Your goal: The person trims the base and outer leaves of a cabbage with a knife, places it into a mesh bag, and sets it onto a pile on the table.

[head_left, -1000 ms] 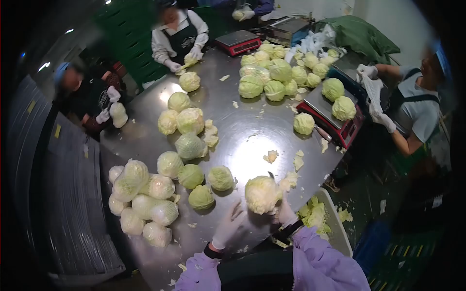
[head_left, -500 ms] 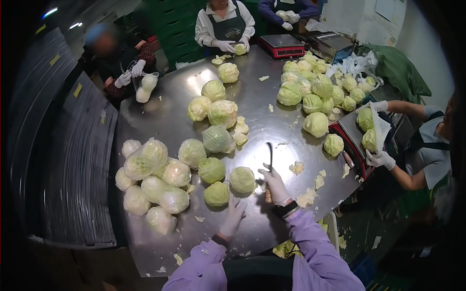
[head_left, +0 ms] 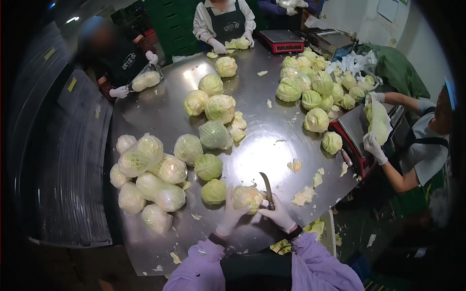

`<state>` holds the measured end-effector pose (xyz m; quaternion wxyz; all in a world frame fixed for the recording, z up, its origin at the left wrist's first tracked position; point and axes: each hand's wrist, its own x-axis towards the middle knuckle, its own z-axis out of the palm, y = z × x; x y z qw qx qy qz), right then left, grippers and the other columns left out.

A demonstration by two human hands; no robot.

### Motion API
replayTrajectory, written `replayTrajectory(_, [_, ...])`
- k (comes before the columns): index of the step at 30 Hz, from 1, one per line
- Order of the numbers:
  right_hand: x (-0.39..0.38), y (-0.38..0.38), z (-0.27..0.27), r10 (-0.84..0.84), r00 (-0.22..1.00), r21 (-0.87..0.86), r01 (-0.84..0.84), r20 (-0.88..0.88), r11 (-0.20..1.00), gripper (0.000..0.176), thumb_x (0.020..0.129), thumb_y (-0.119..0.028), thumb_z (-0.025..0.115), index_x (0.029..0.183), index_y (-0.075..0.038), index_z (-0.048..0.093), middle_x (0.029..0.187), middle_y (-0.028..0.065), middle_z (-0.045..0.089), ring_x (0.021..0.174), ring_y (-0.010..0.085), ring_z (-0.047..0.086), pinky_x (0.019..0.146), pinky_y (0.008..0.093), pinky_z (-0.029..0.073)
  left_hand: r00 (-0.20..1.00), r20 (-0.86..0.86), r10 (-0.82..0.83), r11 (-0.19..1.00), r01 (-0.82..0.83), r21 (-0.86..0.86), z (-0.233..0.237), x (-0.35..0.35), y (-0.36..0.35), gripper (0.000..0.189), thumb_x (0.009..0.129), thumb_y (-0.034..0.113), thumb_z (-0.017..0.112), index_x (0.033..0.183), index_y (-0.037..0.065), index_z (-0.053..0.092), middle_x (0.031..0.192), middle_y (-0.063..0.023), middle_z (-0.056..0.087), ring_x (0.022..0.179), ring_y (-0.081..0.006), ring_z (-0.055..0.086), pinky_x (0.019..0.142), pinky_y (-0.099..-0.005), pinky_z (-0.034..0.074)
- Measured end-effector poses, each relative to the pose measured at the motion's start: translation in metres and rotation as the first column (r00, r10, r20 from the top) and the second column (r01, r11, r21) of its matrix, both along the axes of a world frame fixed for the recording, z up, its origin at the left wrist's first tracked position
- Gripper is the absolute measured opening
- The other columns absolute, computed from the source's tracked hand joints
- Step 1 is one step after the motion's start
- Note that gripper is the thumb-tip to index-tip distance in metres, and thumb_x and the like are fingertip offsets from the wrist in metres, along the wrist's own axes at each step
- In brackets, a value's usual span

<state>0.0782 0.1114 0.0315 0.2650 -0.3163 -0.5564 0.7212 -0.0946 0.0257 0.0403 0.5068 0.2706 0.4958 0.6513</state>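
Close in front of me, my left hand [head_left: 231, 216] grips a pale cabbage [head_left: 246, 198] from its left side. The cabbage's cut, yellowish base is turned up toward me. My right hand [head_left: 280, 214] is closed round a knife [head_left: 266, 186] with a curved dark blade that points up and away. Fingers of that hand come right to the cabbage's right side. Both hands wear white gloves. Just left of the held cabbage sit a green cabbage [head_left: 213, 192] and another green cabbage [head_left: 208, 167]. Behind them lies a net-wrapped cabbage [head_left: 215, 135].
Several wrapped cabbages [head_left: 158, 191] are heaped on the left of the metal table [head_left: 272, 242]. Leaf scraps [head_left: 304, 196] lie to the right. A crate [head_left: 329, 233] with leaves stands below the near edge. Co-workers handle cabbages around the table; a red scale [head_left: 281, 41] stands at the back.
My left hand has taken hold of the cabbage, which is now nearer and turned base up. My right hand has brought the knife left beside it. A co-worker at right has lifted netted cabbages.
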Motion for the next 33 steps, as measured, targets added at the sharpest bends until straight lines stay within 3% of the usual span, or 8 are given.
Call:
replayTrajectory(2, [0.025,-0.010,0.043,0.048,0.998,-0.259,-0.034,0.048,0.965,0.047,0.085,-0.012,0.069,0.126,-0.002,0.048,0.104,0.0064,0.061,0.078,0.0113,0.062,0.062,0.0260,0.051,0.990,-0.092,-0.107,0.994,0.105,-0.021,0.021,-0.007,-0.016,0.097,0.074,0.015,0.079,0.144,0.000,0.013,0.132,-0.0154,0.041,0.120,-0.0231,0.045,0.100,-0.0350,0.042])
replayTrajectory(5, [0.040,-0.021,0.073,0.077,0.963,0.096,-0.105,0.258,0.990,0.035,0.086,-0.014,0.064,0.119,-0.004,0.055,0.099,0.0066,0.065,0.077,0.0173,0.065,0.063,0.0326,0.052,0.962,-0.171,-0.215,0.976,0.207,-0.060,0.064,0.008,-0.028,0.084,0.072,0.016,0.081,0.135,0.001,0.028,0.127,-0.0130,0.046,0.118,-0.0211,0.047,0.101,-0.0353,0.041])
replayTrajectory(8, [0.045,-0.035,0.083,-0.171,0.837,0.749,-0.349,0.519,0.563,0.036,0.077,-0.018,0.061,0.111,-0.007,0.058,0.088,0.0121,0.066,0.076,0.0299,0.065,0.064,0.0385,0.052,0.975,-0.165,-0.147,0.987,0.134,-0.085,0.079,0.024,-0.034,0.077,0.073,0.017,0.081,0.130,0.002,0.032,0.122,-0.0121,0.048,0.115,-0.0206,0.049,0.098,-0.0351,0.043])
replayTrajectory(24, [0.080,-0.047,0.035,-0.377,0.807,0.852,-0.273,0.455,0.446,0.034,0.075,-0.017,0.062,0.109,-0.014,0.060,0.073,0.0089,0.063,0.066,0.0289,0.063,0.059,0.0399,0.050,0.964,-0.109,-0.243,0.969,0.237,-0.071,0.100,0.049,-0.056,0.076,0.071,0.020,0.081,0.128,-0.001,0.035,0.118,-0.0114,0.053,0.112,-0.0184,0.051,0.097,-0.0344,0.043])
replayTrajectory(27, [0.129,-0.027,-0.020,-0.618,0.547,0.766,-0.069,0.565,0.639,0.019,0.085,-0.016,0.059,0.101,-0.007,0.063,0.070,0.0106,0.066,0.055,0.0248,0.063,0.053,0.0351,0.051,0.938,0.074,-0.340,0.940,0.342,-0.020,0.122,0.042,-0.061,0.074,0.070,0.022,0.081,0.126,-0.001,0.038,0.116,-0.0104,0.056,0.112,-0.0164,0.052,0.096,-0.0337,0.043])
replayTrajectory(29, [0.144,-0.026,-0.004,-0.460,0.766,0.309,0.350,0.450,0.884,0.021,0.091,-0.022,0.057,0.095,-0.003,0.064,0.066,0.0064,0.065,0.052,0.0151,0.061,0.050,0.0275,0.049,0.938,-0.294,-0.184,0.957,0.239,0.164,0.130,0.037,-0.069,0.076,0.067,0.023,0.084,0.126,0.000,0.041,0.116,-0.0105,0.057,0.112,-0.0174,0.053,0.094,-0.0361,0.044])
replayTrajectory(30, [0.131,-0.032,0.032,-0.369,0.819,0.239,0.289,0.439,0.927,0.041,0.097,-0.036,0.048,0.090,0.000,0.064,0.062,0.0036,0.062,0.053,0.0088,0.058,0.048,0.0226,0.045,0.360,-0.931,-0.056,0.864,0.485,0.135,0.156,0.030,-0.055,0.081,0.063,0.023,0.087,0.126,0.000,0.042,0.119,-0.0144,0.057,0.113,-0.0229,0.054,0.094,-0.0399,0.044])
replayTrajectory(33, [0.104,-0.049,0.061,0.038,0.999,-0.312,-0.045,-0.026,0.949,0.053,0.098,-0.047,0.043,0.087,0.000,0.065,0.057,0.0042,0.059,0.049,0.0098,0.056,0.049,0.0224,0.045,0.756,-0.628,-0.183,0.887,0.402,0.226,0.125,0.045,-0.051,0.113,0.049,0.021,0.094,0.137,0.004,0.025,0.131,-0.0161,0.041,0.117,-0.0259,0.048,0.102,-0.0369,0.040])
